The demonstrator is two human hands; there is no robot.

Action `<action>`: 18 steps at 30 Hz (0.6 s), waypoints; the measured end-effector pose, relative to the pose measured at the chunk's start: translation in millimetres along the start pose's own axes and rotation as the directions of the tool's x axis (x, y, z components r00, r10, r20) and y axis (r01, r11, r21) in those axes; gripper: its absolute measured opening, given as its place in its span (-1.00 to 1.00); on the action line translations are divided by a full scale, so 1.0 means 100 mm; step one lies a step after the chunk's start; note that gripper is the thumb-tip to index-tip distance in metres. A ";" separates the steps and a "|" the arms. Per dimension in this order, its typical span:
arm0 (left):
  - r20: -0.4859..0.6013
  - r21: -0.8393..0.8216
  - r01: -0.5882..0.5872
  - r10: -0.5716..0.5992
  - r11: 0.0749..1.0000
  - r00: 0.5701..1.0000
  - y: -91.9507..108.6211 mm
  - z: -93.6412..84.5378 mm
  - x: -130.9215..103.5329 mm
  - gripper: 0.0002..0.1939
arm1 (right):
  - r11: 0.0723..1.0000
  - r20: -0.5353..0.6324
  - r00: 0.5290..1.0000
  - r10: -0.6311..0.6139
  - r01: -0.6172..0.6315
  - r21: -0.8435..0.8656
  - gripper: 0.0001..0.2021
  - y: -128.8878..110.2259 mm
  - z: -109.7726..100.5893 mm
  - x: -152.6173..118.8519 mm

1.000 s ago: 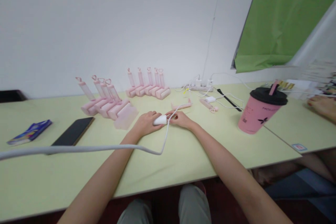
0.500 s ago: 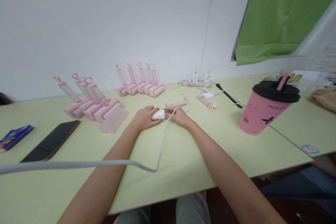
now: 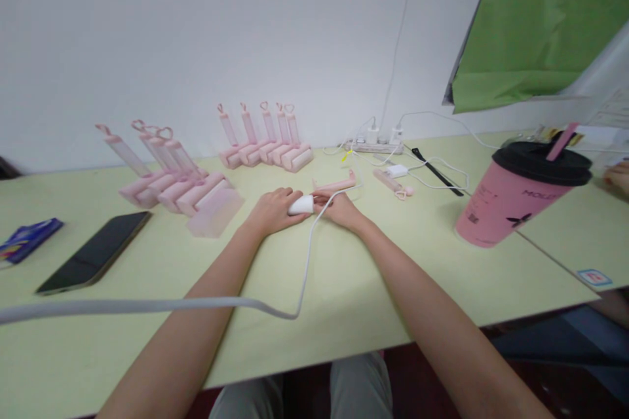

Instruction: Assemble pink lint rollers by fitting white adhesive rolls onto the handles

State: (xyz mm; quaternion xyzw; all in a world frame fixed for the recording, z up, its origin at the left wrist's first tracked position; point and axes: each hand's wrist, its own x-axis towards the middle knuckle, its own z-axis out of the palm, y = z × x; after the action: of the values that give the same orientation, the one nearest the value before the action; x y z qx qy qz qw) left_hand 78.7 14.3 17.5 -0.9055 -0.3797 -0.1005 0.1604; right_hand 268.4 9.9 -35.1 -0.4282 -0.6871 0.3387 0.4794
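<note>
In the middle of the pale green table (image 3: 289,288), my left hand (image 3: 276,211) is closed around a small white cylinder (image 3: 301,205) that lies on its side. My right hand (image 3: 339,208) meets the cylinder's right end, its fingers pressed together; what they pinch is too small to make out. Just beyond the right hand lies a pink piece with a raised end (image 3: 344,182). A white cable (image 3: 307,262) hangs across the view in front of both hands.
Pink devices with upright clear tubes stand in two groups, at left (image 3: 177,186) and back (image 3: 268,150). A phone (image 3: 95,252) and a blue packet (image 3: 29,240) lie left. Right are a power strip (image 3: 376,147), black strap (image 3: 437,172), pink cup (image 3: 496,203) and another person's hand (image 3: 618,177).
The view has shifted slightly, so the cup appears farther right and the devices higher. Both hands stay together at the white cylinder, with little visible change in their hold.
</note>
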 end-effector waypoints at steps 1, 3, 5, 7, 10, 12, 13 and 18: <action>0.000 -0.010 0.002 -0.002 1.000 1.000 0.00 0.00 0.00 -0.53 | 1.000 0.001 1.000 -0.011 0.011 -0.022 -0.69 0.00 0.00 0.00; 0.005 -0.019 0.011 -0.011 1.000 1.000 0.00 0.00 0.00 -0.53 | 0.997 0.011 0.999 -0.042 0.043 -0.071 -0.68 0.00 0.01 0.00; 0.014 -0.010 0.021 -0.021 1.000 1.000 0.01 -0.01 0.00 -0.53 | 0.989 0.024 0.997 -0.075 0.078 -0.129 -0.67 -0.03 0.00 -0.01; 0.022 0.003 0.023 -0.024 1.000 0.999 0.01 -0.01 0.00 -0.53 | 0.975 0.041 0.994 -0.102 0.108 -0.192 -0.68 -0.08 -0.01 -0.03; 0.021 0.016 0.017 -0.017 1.000 1.000 0.01 -0.01 0.00 -0.54 | 0.949 0.077 0.989 -0.127 0.143 -0.281 -0.71 -0.18 -0.05 -0.07; 0.009 0.029 0.011 -0.011 1.000 1.000 0.00 -0.01 -0.01 -0.53 | 0.931 0.088 0.987 -0.133 0.155 -0.331 -0.71 -0.23 -0.07 -0.08; 0.004 0.034 0.006 -0.007 0.999 1.000 0.00 -0.01 -0.01 -0.53 | 0.923 0.088 0.987 -0.135 0.158 -0.351 -0.71 -0.25 -0.08 -0.09; 0.006 0.047 -0.022 0.021 0.999 1.000 0.00 -0.01 -0.02 -0.52 | 0.911 0.036 0.995 -0.093 0.100 -0.401 -0.71 -0.26 -0.14 -0.11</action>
State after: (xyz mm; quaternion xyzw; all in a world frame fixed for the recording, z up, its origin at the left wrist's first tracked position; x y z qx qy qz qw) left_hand 77.1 13.0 17.9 -0.9058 -0.3727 -0.0872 0.1818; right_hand 276.3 -9.7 -11.9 -0.4805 -0.7661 0.1697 0.3918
